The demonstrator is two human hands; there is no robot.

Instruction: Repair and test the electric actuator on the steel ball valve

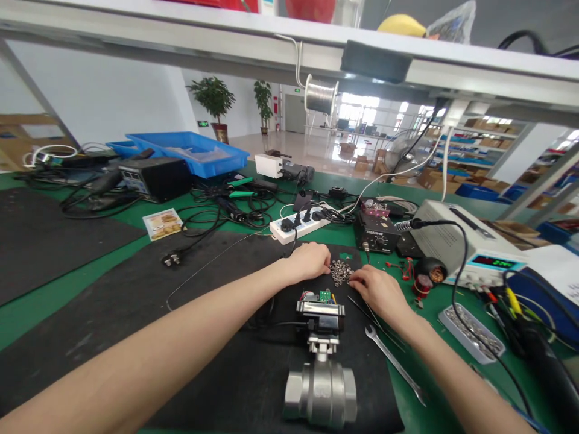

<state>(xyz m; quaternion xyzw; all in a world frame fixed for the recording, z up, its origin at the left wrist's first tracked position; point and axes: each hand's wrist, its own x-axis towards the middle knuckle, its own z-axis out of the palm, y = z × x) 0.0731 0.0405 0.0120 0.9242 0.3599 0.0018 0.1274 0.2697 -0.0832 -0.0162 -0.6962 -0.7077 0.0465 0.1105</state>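
Observation:
A small pile of shiny metal nuts [340,273] lies on the black mat between my hands. My left hand [311,260] is closed at the pile's left edge, its fingers curled and fingertips mostly hidden. On the right edge, my right hand [379,290] has thumb and fingers pinched together, touching the pile; whatever is in them is too small to make out. Nearer to me stands a steel ball valve [322,392] topped by an actuator [320,316] whose circuit board and wires show. Beside my right forearm lie an open-end wrench [395,364] and thin tools, perhaps tweezers.
A white tray of small metal parts [473,333] sits at right, near a power supply [470,241] and a soldering station [376,232]. Behind the hands are a power strip [302,224] and tangled cables. A solder spool [320,96] hangs under the shelf [181,39].

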